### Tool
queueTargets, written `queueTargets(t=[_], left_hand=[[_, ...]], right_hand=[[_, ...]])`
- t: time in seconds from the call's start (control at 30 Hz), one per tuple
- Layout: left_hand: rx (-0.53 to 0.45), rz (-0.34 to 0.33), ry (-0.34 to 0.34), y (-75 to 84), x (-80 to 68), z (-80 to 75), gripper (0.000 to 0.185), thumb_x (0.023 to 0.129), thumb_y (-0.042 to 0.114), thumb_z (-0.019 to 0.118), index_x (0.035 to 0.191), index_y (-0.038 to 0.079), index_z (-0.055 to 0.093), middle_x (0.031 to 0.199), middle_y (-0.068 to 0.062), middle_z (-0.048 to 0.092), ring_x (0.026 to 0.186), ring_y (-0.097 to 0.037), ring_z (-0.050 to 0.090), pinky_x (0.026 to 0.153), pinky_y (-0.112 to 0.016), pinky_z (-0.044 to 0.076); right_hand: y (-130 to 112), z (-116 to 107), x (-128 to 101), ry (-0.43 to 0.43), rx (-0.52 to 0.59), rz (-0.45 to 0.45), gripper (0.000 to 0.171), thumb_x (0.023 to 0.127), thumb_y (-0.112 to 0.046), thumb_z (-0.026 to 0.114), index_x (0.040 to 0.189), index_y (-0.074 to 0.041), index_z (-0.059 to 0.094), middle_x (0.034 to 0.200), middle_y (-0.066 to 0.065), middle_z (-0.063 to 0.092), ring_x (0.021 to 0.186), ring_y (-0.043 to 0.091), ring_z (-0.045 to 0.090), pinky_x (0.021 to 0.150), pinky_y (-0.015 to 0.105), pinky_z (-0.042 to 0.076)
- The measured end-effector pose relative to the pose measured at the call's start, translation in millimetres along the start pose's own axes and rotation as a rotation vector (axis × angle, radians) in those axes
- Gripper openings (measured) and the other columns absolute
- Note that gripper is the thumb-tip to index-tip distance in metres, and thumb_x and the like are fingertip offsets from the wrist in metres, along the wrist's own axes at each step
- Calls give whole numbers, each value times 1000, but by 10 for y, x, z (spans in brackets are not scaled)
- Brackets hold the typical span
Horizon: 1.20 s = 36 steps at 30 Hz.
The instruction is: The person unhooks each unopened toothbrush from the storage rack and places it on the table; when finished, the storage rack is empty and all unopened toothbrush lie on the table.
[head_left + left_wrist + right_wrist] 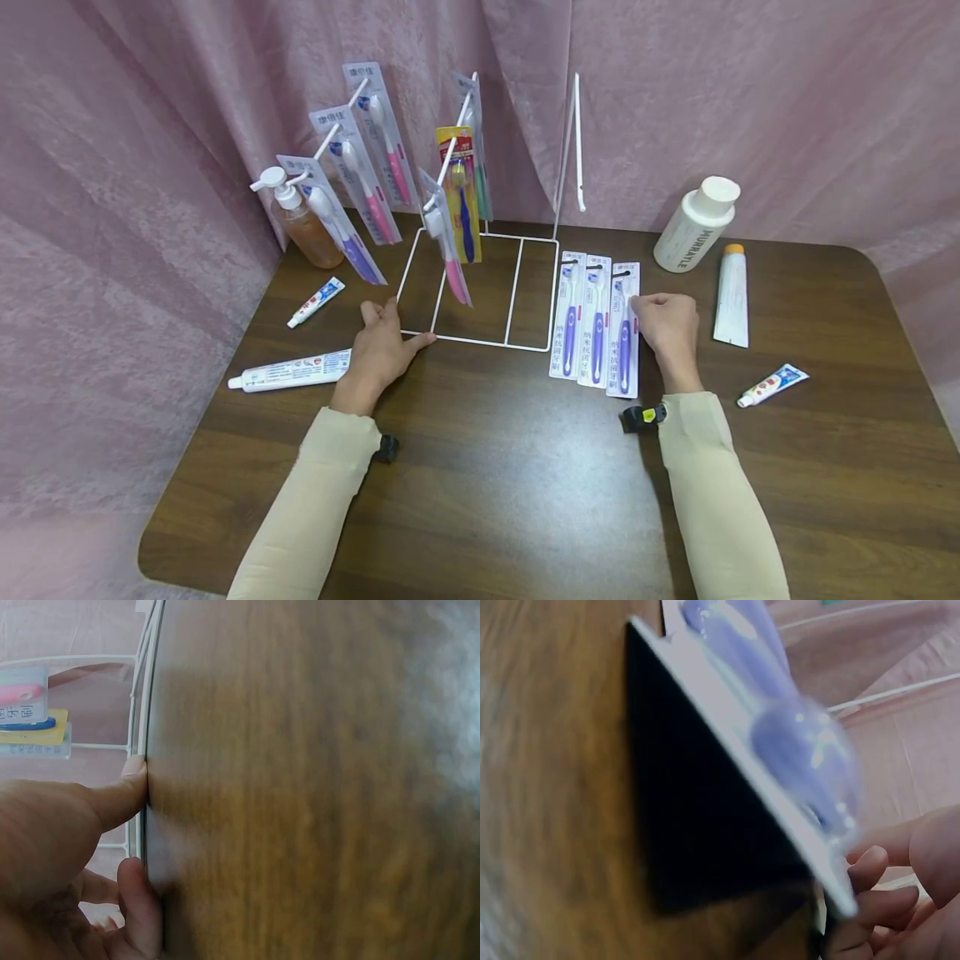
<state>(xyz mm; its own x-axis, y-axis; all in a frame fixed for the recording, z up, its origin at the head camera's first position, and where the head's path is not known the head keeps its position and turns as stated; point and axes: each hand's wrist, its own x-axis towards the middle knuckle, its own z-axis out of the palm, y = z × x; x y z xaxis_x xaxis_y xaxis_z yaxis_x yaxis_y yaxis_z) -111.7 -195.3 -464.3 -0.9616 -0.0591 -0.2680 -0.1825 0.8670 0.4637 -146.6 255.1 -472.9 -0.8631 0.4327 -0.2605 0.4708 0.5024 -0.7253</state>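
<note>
Brown wood, streaked with darker grain, makes up the counter (510,500), whose visible corners are rounded and whose middle carries a pale, hazy patch of reflected light. Behind it hangs a dusty-pink curtain (825,117) with a soft sheen, falling in loose vertical folds and wrapping round the left side too.

Against this backdrop stands a white wire rack (491,342), its base flat on the wood. Three carded toothbrushes hang in its left row, two with pink handles and the front one purple; in the middle row, a yellow pack (472,242) hangs between two paler ones.

Three purple toothbrush packs lie side by side just right of the base. The right hand (666,325) pinches the edge of the rightmost pack (624,333); the right wrist view shows its card slanting off the wood, with darkness beneath. The left hand (378,350) grips the rack's front left corner, thumb on the front wire and fingers at the side wire. Both sleeves (322,492) are pale cream.

Toward the left edge are an amber pump bottle (311,237), a little toothpaste tube (316,302) and a large white tube (292,373) reaching behind the left wrist. On the right, a white bottle (690,233) lettered MURRAYLE stands near the curtain, an orange-capped tube (732,300) lies just beside it, and a small blue-and-white tube (772,385) lies nearer the front.
</note>
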Motion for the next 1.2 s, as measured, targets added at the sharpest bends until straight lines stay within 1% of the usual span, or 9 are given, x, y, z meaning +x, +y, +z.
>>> queueTargets(t=[0.2,0.27,0.33,0.43,0.5,0.67,0.87,1.1,1.2], left_hand=[[-26,-12,-12,113,-94,-87,109,107,54,79,179,-5,22,154,-27,33,99,-49,68,104,-63,59],[-29,-17,-12,134,-109,-105,108,107,54,79,179,-5,23,154,-27,33,99,-48,68,104,-63,59],[-30,-14,-5,103,-83,-82,109,107,54,80,179,-5,24,154,-28,33,97,-47,68,103,-62,60],[-25,-8,-4,72,-55,-64,111,106,55,80,179,-5,23,154,-27,33,95,-46,68,100,-62,60],[-25,-8,-1,72,-49,-63,111,106,56,80,179,-5,23,153,-27,33,94,-46,68,99,-61,61],[-26,-13,-3,98,-62,-81,112,106,56,80,179,-5,23,151,-26,34,94,-46,68,99,-61,61],[-15,-9,-6,150,-122,-114,109,108,53,78,179,-7,22,152,-27,34,98,-48,70,99,-62,61],[7,-15,-17,256,-234,-176,104,112,50,73,179,-8,19,154,-28,32,105,-54,71,106,-63,59],[9,-15,-17,266,-233,-179,105,112,50,74,179,-8,19,154,-28,32,107,-54,71,107,-63,59]], right_hand=[[-53,-48,-69,30,-41,-12,38,101,-37,76,116,-6,91,114,18,87,108,34,72,82,40,51],[-126,-80,-145,51,-51,-17,36,100,-35,76,113,-5,92,103,15,88,100,30,72,79,39,49],[-211,-115,-253,61,-48,-33,36,101,-32,76,111,-1,91,80,8,84,86,25,70,75,39,48],[-283,-149,-343,52,-40,-32,36,103,-30,75,110,2,90,52,-11,66,65,13,63,71,35,45],[-319,-165,-384,36,-30,-25,36,104,-27,74,112,5,89,47,-17,58,56,7,59,70,33,44],[-332,-166,-373,19,-28,-1,35,104,-25,75,115,5,88,46,-21,57,48,-1,58,67,28,45],[-340,-170,-376,23,-38,4,35,104,-26,75,113,4,88,45,-21,56,48,-1,58,68,28,44],[-302,-142,-358,61,-59,-47,32,102,-22,74,103,6,89,53,-12,65,66,16,68,73,34,45],[-243,-101,-288,102,-91,-90,33,100,-27,72,93,0,90,58,-5,70,77,25,69,70,36,46]])
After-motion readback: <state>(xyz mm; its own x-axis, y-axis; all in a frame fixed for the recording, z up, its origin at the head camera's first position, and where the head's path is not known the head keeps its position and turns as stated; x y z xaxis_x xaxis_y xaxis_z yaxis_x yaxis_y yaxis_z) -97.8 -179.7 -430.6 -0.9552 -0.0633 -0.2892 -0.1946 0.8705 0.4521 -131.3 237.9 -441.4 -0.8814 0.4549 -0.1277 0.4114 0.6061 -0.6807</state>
